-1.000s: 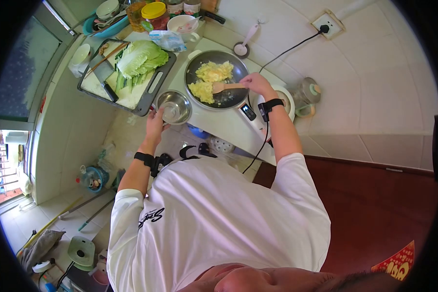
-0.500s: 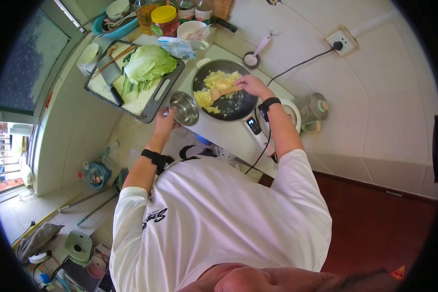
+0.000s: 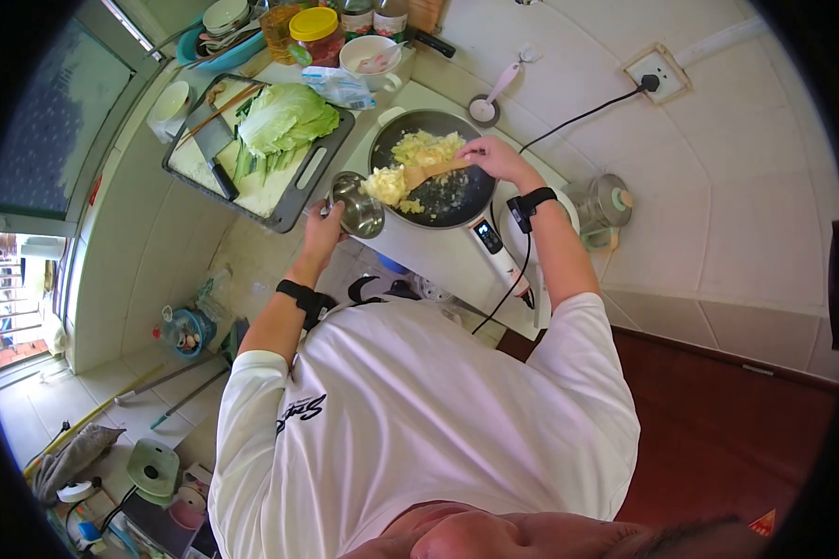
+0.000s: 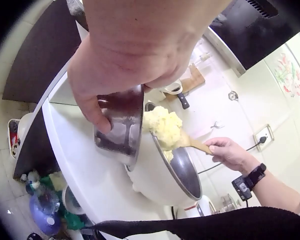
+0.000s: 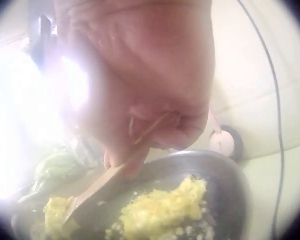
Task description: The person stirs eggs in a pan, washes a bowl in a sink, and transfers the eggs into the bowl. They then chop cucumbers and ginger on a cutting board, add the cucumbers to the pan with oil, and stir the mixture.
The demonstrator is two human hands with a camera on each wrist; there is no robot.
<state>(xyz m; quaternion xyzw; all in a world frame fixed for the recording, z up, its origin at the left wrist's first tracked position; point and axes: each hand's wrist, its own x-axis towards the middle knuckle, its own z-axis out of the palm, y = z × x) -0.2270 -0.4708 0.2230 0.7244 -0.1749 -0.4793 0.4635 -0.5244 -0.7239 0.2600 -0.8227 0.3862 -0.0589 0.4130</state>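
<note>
My left hand (image 3: 323, 229) grips a steel bowl (image 3: 358, 207) by its rim, tilted beside the pan; in the left wrist view the thumb lies on the bowl's outer wall (image 4: 121, 131). My right hand (image 3: 496, 156) holds a wooden spatula (image 3: 438, 170) by its handle. Scrambled egg (image 3: 385, 184) is heaped on the spatula's blade at the pan's left rim, right by the bowl's mouth. More scrambled egg (image 5: 165, 207) lies in the dark frying pan (image 3: 457, 207), with small crumbs around it. The pan sits on a white cooker on the counter.
Left of the pan, a cutting board (image 3: 275, 216) bears a cabbage (image 3: 289, 119), a cleaver (image 3: 213, 154) and chopsticks. Behind stand a white cup (image 3: 371, 58), a yellow-lidded jar (image 3: 315, 39) and bottles. A black cord (image 3: 578, 121) runs to the wall socket; a glass jug (image 3: 609, 200) stands at the right.
The spatula has moved left with a heap of egg on it, from inside the pan to its rim. The bowl has come closer and is tilted towards the pan.
</note>
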